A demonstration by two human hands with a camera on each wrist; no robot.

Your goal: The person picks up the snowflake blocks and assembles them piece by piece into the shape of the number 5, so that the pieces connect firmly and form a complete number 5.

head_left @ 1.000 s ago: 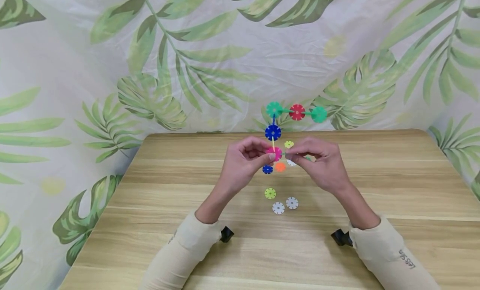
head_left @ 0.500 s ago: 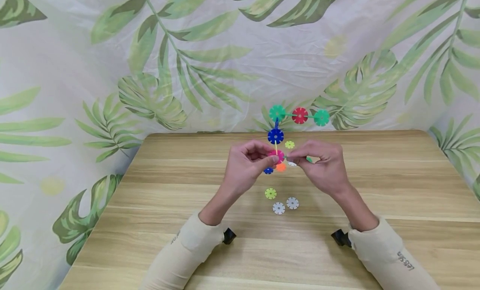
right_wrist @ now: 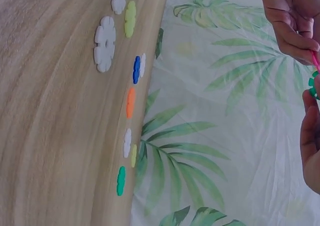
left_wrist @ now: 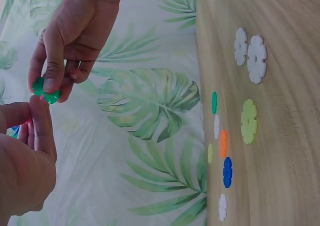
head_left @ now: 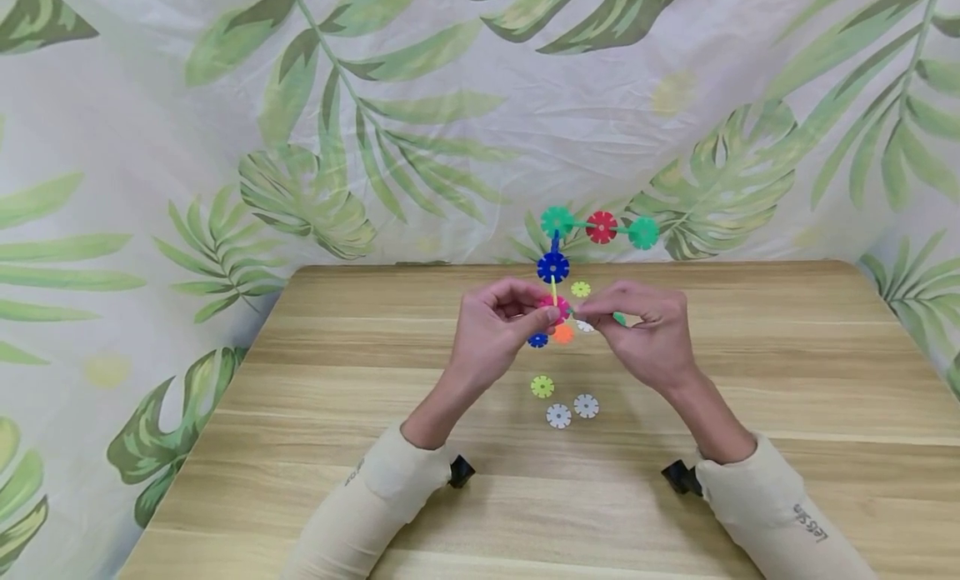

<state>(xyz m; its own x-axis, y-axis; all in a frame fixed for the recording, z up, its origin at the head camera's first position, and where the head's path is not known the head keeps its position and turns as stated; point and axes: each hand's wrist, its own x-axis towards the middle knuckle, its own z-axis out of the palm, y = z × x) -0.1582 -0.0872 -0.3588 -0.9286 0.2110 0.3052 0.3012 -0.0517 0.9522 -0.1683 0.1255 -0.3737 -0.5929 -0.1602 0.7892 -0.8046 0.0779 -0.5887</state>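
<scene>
My left hand [head_left: 491,334] pinches a pink notched disc [head_left: 560,303], part of a chain of interlocking plastic discs held above the table. From the pink disc the chain rises through an edge-on yellow disc [head_left: 554,291] and a blue disc [head_left: 553,267] to a green disc [head_left: 557,222]. There it turns right to a red disc [head_left: 602,227] and another green disc [head_left: 643,232]. Between finger and thumb, my right hand [head_left: 645,330] holds a separate-coloured green disc [left_wrist: 54,96] against the pink one's edge; fingers hide how far the two slots overlap.
Loose discs lie on the wooden table [head_left: 337,380]: a yellow-green disc [head_left: 542,387], two white discs [head_left: 558,416] nearer me, and an orange disc [head_left: 563,334] and a blue disc [head_left: 537,340] below the hands. A leaf-patterned cloth [head_left: 420,147] hangs behind the table.
Both hands and the chain have shifted slightly right. The chain dipped a little, then rose slightly. Each hand keeps its grip.
</scene>
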